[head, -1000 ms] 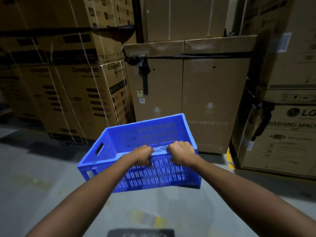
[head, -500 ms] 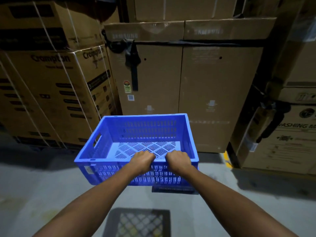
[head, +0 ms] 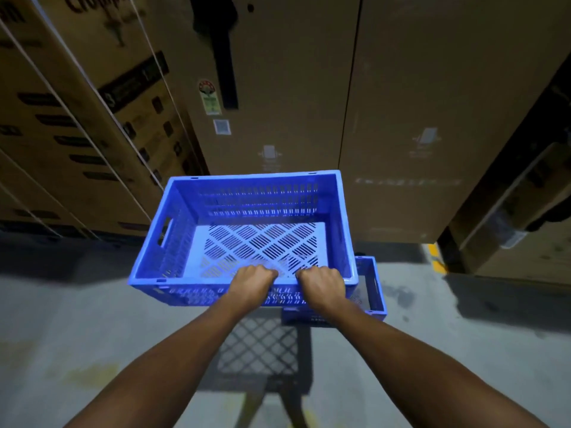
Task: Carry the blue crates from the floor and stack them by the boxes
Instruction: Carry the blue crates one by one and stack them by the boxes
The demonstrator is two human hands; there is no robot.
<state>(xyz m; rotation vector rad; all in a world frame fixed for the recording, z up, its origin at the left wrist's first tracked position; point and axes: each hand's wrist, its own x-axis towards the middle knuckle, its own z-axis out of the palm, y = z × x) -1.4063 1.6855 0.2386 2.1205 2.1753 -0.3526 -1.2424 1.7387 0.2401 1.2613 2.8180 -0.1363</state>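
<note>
I hold an empty blue slotted crate level in the air, close to the tall cardboard boxes. My left hand and my right hand both grip its near rim, side by side. Below it and to the right, a second blue crate stands on the floor at the foot of the boxes; the held crate hides most of it. The held crate's shadow falls on the floor under my arms.
Strapped cartons rise on the left, more boxes on the right. The grey concrete floor has a yellow mark near the right boxes.
I have come closer to the boxes and look down more. The crate has levelled out, and more of the second crate on the floor now shows.
</note>
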